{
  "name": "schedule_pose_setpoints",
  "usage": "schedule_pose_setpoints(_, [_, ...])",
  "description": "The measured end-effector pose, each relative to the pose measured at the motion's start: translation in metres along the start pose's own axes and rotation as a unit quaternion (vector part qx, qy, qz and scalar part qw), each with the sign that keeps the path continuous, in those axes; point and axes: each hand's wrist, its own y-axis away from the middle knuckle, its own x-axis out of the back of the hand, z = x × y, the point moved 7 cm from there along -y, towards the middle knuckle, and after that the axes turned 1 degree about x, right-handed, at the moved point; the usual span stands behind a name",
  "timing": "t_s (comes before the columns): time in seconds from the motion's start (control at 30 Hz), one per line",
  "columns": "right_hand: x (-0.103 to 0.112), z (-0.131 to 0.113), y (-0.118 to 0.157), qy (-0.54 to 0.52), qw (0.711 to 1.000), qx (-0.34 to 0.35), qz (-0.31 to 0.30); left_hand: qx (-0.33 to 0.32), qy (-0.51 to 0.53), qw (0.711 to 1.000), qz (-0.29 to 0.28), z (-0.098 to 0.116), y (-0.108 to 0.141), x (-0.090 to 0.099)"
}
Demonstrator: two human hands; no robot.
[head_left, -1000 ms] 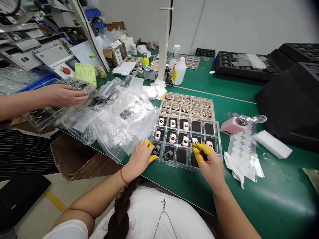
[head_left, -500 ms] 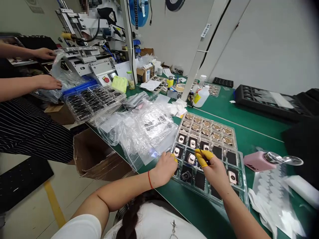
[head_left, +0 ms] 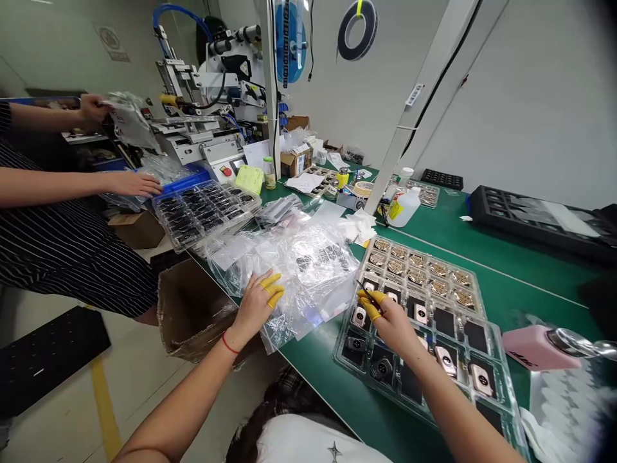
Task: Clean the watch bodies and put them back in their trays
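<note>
The left hand (head_left: 254, 307) has moved off the tray (head_left: 507, 373) of watch bodies (head_left: 446, 360) and now spreads open, fingers yellow-capped, at the clear plastic bags (head_left: 306, 292). The right hand (head_left: 393, 321) pinches dark tweezers (head_left: 369, 296) above the tray's left side — apparently leaving only that hand at the pieces on the green table (head_left: 318, 379).

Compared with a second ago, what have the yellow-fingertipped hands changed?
The left hand has left the tray and moved left to the plastic bags. The right hand has shifted left across the tray, still holding a slim dark tool. The pink bottle stays put.
</note>
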Motion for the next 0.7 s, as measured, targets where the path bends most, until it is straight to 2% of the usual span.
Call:
schedule_pose_setpoints(0.1, [-0.001, 0.003, -0.004, -0.02, 1.0, -0.001, 0.024, 0.006, -0.01, 1.0, 0.018, 0.004, -0.006, 0.0])
schedule_pose_setpoints(0.23, [0.009, 0.007, -0.004, -0.009, 0.998, -0.009, 0.063, -0.032, -0.008, 0.998, -0.048, 0.018, -0.009, -0.024])
schedule_pose_setpoints(0.3, [0.016, 0.011, -0.004, -0.009, 0.997, -0.024, 0.07, -0.024, -0.001, 0.999, -0.048, 0.015, -0.013, -0.028])
schedule_pose_setpoints(0.4, [0.025, 0.015, -0.015, -0.014, 0.996, -0.037, 0.074, 0.005, 0.012, 1.0, -0.027, 0.002, -0.022, -0.022])
schedule_pose_setpoints(0.53, [0.026, 0.018, -0.058, -0.022, 0.996, -0.051, 0.075, 0.038, 0.043, 0.998, 0.001, -0.012, -0.051, -0.011])
schedule_pose_setpoints(0.7, [0.008, 0.013, -0.117, -0.046, 0.995, -0.064, 0.057, 0.079, 0.095, 0.992, -0.009, -0.026, -0.107, -0.015])
